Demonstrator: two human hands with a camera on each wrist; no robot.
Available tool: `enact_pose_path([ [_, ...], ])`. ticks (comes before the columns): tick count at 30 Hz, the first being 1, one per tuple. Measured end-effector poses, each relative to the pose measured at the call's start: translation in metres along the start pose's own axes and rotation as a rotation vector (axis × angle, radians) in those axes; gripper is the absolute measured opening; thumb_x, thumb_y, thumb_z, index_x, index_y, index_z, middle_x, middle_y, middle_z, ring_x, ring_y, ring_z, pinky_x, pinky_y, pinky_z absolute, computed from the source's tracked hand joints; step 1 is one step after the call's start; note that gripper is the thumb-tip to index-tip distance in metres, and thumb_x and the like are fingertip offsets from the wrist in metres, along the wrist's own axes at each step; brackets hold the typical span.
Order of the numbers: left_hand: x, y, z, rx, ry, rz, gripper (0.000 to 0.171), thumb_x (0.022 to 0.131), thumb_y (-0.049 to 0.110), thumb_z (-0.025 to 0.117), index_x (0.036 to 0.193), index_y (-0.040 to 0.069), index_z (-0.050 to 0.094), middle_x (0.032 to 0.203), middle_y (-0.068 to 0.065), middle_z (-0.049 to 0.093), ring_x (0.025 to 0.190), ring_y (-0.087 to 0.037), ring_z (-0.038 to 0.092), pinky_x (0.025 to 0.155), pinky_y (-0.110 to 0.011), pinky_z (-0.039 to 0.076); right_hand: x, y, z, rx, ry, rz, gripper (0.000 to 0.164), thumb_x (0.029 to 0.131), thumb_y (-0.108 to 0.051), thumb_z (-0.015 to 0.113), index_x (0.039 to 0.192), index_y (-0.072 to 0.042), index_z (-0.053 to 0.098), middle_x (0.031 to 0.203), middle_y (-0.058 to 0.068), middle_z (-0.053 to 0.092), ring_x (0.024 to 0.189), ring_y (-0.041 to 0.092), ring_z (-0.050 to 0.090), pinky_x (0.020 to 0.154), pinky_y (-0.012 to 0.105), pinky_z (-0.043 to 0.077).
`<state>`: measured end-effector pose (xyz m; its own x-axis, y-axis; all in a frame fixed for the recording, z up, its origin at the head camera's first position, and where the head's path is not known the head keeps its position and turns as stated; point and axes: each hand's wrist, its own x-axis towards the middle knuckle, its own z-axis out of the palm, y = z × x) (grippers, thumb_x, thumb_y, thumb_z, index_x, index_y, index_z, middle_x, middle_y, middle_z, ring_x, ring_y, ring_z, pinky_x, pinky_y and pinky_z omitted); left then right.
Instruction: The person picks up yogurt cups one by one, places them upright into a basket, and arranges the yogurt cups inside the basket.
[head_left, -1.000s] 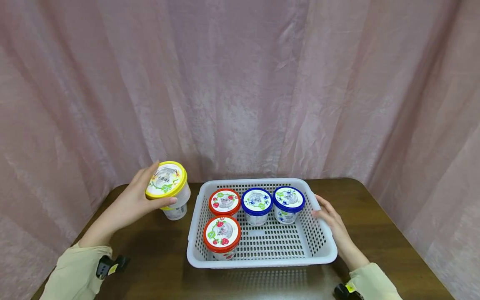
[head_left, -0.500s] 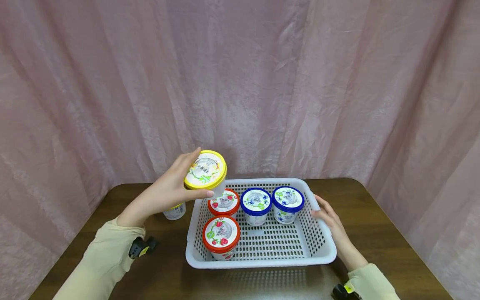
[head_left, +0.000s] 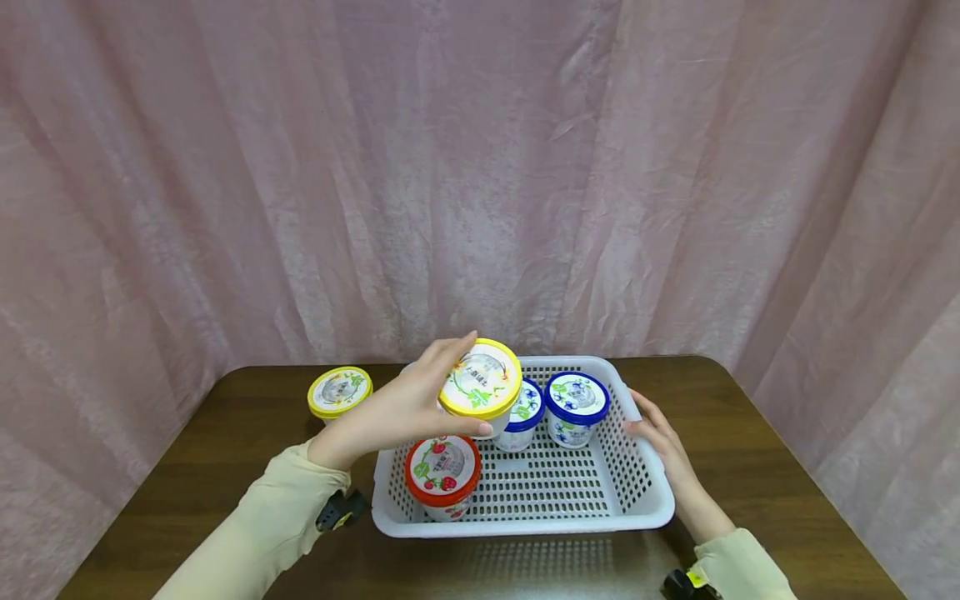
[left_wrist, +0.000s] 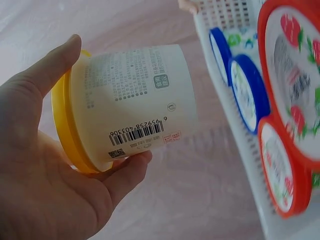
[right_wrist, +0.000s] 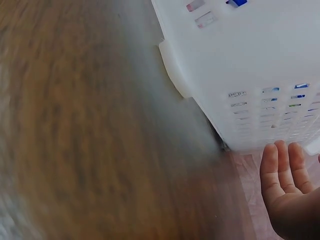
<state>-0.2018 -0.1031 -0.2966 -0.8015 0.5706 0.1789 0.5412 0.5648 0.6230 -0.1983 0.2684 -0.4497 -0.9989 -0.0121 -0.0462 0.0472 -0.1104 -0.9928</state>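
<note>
My left hand [head_left: 420,408] grips a yellow-lidded tub [head_left: 480,379] by its lid, thumb on one side and fingers on the other. It holds the tub over the left part of a white perforated basket [head_left: 525,527]. The left wrist view shows the tub's white side with a barcode. My right hand [head_left: 667,442] holds the basket's right wall, thumb at the rim and fingers against the outside. Inside stand two blue-lidded tubs [head_left: 577,396] and a red-lidded tub [head_left: 442,475]. Another red-lidded tub [left_wrist: 277,170], hidden in the head view, appears in the left wrist view.
Another yellow-lidded tub [head_left: 340,390] stands on the brown wooden table [head_left: 247,433], left of the basket and partly behind my left forearm. A pink curtain [head_left: 480,183] hangs behind the table.
My left hand has carried the yellow-lidded tub rightward from the table's left side to over the basket, and lower since half a second ago. My right hand stays at the basket wall.
</note>
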Motion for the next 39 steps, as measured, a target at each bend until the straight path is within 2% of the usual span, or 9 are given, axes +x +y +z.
enact_pose_path([
  [7,0.005,0.003,0.025,-0.011,-0.072,-0.006,0.113,0.078,0.058,0.082,0.163,0.023,0.016,0.157,0.000,0.031,0.134,-0.016,0.042,0.108,-0.040,0.041,-0.001,0.001,-0.002,0.011,-0.006,0.003,0.061,0.101,-0.015,0.049,0.157,-0.019,0.025,0.129,0.003,0.052,0.107,0.021,0.062,0.087,0.041,0.054],
  [15,0.008,0.006,0.050,0.012,-0.160,0.022,0.114,0.078,0.061,0.080,0.163,0.023,0.014,0.159,-0.003,0.026,0.136,-0.019,0.041,0.109,-0.041,0.041,-0.003,0.002,0.000,0.048,-0.023,-0.003,0.058,0.103,-0.013,0.047,0.156,-0.019,0.026,0.128,0.000,0.052,0.108,0.020,0.062,0.088,0.039,0.054],
  [23,0.009,0.007,0.057,0.071,-0.226,0.066,0.114,0.081,0.063,0.076,0.164,0.022,0.009,0.161,-0.003,0.023,0.137,-0.020,0.042,0.111,-0.040,0.040,-0.002,0.001,0.002,0.054,-0.022,-0.008,0.059,0.103,-0.013,0.046,0.157,-0.019,0.023,0.129,0.001,0.052,0.109,0.021,0.061,0.088,0.040,0.054],
  [27,0.010,0.007,0.062,0.114,-0.286,0.076,0.114,0.082,0.066,0.073,0.164,0.021,0.008,0.161,-0.006,0.024,0.139,-0.021,0.040,0.111,-0.038,0.039,-0.002,0.001,0.002,0.057,-0.031,-0.012,0.058,0.104,-0.013,0.045,0.157,-0.018,0.023,0.130,0.000,0.051,0.111,0.022,0.060,0.089,0.041,0.053],
  [33,0.007,0.007,0.068,0.202,-0.378,0.050,0.113,0.082,0.073,0.066,0.163,0.029,0.002,0.162,-0.008,0.022,0.135,-0.020,0.044,0.108,-0.034,0.042,-0.001,0.001,0.003,0.061,-0.036,-0.008,0.057,0.103,-0.013,0.044,0.156,-0.018,0.023,0.132,0.003,0.049,0.111,0.022,0.060,0.089,0.040,0.053],
  [39,0.007,0.007,0.072,0.277,-0.425,0.026,0.108,0.082,0.078,0.059,0.163,0.034,0.003,0.163,-0.011,0.020,0.137,-0.027,0.044,0.106,-0.039,0.045,0.000,0.000,0.003,0.059,-0.023,-0.005,0.058,0.103,-0.012,0.044,0.157,-0.017,0.022,0.133,0.004,0.048,0.110,0.020,0.060,0.089,0.039,0.053],
])
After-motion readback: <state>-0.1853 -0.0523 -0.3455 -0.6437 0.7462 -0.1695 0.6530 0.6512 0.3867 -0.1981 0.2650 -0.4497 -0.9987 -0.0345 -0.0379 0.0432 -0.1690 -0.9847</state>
